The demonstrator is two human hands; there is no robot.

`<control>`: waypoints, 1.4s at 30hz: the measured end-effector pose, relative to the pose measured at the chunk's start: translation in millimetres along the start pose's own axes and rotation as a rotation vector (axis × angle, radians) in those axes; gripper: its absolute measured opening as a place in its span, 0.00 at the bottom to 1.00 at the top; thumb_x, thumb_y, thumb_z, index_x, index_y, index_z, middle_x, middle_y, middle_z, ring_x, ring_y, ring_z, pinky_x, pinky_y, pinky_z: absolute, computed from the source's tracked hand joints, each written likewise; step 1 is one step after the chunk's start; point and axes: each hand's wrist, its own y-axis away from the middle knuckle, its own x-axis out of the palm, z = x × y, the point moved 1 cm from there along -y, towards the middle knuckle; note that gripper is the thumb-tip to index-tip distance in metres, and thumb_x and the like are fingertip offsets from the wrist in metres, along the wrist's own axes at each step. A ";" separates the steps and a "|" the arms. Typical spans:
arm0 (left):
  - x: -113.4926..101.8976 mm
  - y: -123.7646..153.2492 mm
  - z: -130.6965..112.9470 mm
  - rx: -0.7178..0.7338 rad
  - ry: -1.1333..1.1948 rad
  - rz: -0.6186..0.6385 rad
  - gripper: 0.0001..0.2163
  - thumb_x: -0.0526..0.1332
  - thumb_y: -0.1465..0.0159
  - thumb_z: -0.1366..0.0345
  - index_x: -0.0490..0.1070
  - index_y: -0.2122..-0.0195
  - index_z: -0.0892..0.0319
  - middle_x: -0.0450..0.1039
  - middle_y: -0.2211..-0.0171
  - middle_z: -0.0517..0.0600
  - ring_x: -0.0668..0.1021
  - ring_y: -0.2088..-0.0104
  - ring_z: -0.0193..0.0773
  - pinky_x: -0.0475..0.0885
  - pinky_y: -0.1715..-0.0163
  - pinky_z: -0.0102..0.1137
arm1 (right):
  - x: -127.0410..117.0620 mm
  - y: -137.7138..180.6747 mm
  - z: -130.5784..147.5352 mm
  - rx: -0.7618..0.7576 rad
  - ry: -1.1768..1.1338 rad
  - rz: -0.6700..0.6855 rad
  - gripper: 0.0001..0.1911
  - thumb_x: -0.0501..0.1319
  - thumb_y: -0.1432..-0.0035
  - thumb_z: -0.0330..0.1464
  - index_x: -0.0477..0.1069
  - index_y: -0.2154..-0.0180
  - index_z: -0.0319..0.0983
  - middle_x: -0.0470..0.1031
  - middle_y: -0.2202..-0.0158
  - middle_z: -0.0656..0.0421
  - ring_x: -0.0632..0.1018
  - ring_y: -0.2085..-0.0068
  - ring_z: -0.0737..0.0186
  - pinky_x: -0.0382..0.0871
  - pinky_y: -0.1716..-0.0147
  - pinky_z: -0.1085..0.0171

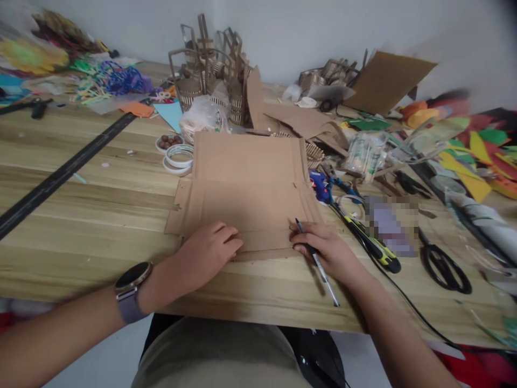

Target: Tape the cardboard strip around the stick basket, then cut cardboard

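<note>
A folded brown cardboard sheet lies flat in front of me, with crease lines across it and a flap sticking out at its left. My left hand, a watch on its wrist, bends its fingers over the near left edge of the cardboard and presses on it; its fingertips are partly hidden. At the near right corner, my right hand holds a black-and-clear pen between its fingers, tip pointing away from me. The fingers of that hand also touch the cardboard.
Behind the cardboard stand small cardboard baskets and tape rolls. To the right lie a yellow utility knife, black scissors, a blue glue gun and a cable. A black metal ruler crosses the left side.
</note>
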 end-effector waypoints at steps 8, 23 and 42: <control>1.5 1.9 0.9 0.044 -0.063 0.010 0.08 0.57 0.33 0.74 0.73 0.56 0.62 0.73 0.50 0.57 0.73 0.50 0.47 0.70 0.53 0.40 | 1.8 6.0 -1.2 -0.037 0.046 -0.013 0.05 0.59 0.36 0.30 0.74 0.60 0.42 0.79 0.54 0.51 0.79 0.51 0.57 0.74 0.53 0.57; 4.8 4.8 2.5 0.075 -0.105 -0.061 0.08 0.59 0.34 0.73 0.73 0.56 0.61 0.72 0.49 0.57 0.73 0.53 0.45 0.71 0.55 0.38 | 3.9 7.4 -0.9 -0.081 0.062 -0.079 0.04 0.61 0.37 0.30 0.73 0.60 0.42 0.80 0.55 0.51 0.80 0.52 0.56 0.75 0.53 0.58; 9.9 6.8 3.3 0.100 -0.126 -0.070 0.09 0.57 0.34 0.73 0.72 0.55 0.61 0.72 0.48 0.58 0.73 0.51 0.46 0.70 0.53 0.39 | 6.0 10.1 -2.0 -0.076 0.047 -0.097 0.04 0.62 0.38 0.29 0.73 0.60 0.42 0.80 0.55 0.52 0.80 0.52 0.56 0.75 0.52 0.58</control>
